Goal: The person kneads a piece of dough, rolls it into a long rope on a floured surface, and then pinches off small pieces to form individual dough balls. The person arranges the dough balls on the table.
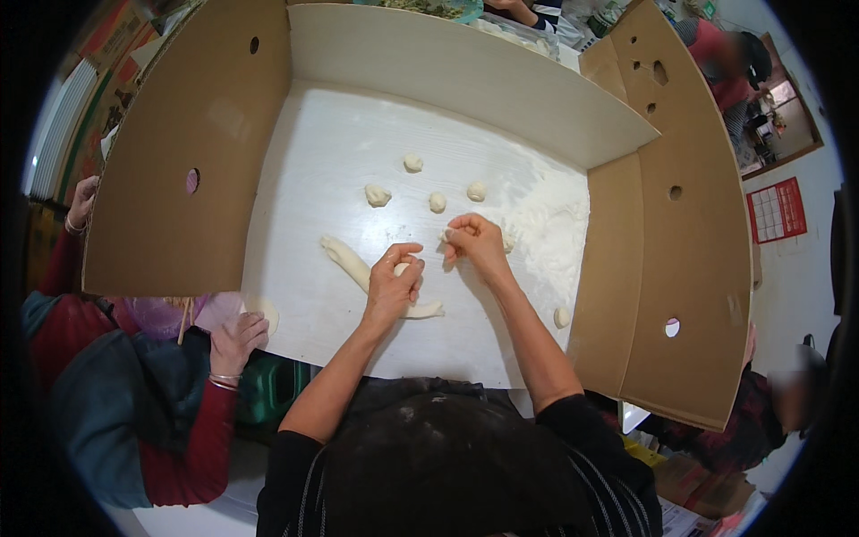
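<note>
On the white work surface, my left hand (394, 282) has its fingers curled round a small piece of pale dough (401, 269), above a long dough rope (349, 262) that passes beneath the hand and wrist. My right hand (475, 243) pinches a small bit of dough (445, 235) between thumb and fingers. Another dough piece (508, 242) lies just right of that hand, partly hidden. Beyond the hands sit several dough lumps, among them one at the back (413, 162) and one at the left (378, 195). A further piece (562, 317) lies near the right edge.
Cardboard walls stand at left (181, 148), back (429, 60) and right (698, 255). Loose flour (547, 215) covers the surface's right side. At the lower left, a co-worker's hand (238, 339) touches a flat dough round (270, 315) beside a purple bowl (158, 319). Other people are around.
</note>
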A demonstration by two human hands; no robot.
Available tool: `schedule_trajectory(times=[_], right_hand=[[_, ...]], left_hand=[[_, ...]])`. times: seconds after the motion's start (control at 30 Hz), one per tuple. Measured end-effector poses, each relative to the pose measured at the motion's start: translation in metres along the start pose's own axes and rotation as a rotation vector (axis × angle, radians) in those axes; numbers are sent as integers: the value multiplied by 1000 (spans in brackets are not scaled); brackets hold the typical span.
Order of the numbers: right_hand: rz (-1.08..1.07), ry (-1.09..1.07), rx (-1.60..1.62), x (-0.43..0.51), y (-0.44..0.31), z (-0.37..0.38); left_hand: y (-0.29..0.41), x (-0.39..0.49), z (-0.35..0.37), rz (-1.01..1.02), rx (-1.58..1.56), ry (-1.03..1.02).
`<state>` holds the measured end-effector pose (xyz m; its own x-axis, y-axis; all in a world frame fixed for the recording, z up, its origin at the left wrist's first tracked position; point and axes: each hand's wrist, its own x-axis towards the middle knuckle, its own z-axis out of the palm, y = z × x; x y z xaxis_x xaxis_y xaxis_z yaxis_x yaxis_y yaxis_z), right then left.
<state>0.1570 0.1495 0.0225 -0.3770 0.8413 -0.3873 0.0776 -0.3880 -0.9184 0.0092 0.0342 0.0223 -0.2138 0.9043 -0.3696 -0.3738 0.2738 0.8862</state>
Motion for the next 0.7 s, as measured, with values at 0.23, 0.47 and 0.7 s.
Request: schedule_trajectory(times=[0.23,0.47,0.7], right_hand=[[-69,-97,212,-41,10,6],[-118,-77,184,-55,18,5],[-477,66,-365,-65,23,4]], left_hand=[[-10,6,15,524,505,27],[-2,-1,21,-178,-386,-213],[-9,0,30,-242,-556,-128]])
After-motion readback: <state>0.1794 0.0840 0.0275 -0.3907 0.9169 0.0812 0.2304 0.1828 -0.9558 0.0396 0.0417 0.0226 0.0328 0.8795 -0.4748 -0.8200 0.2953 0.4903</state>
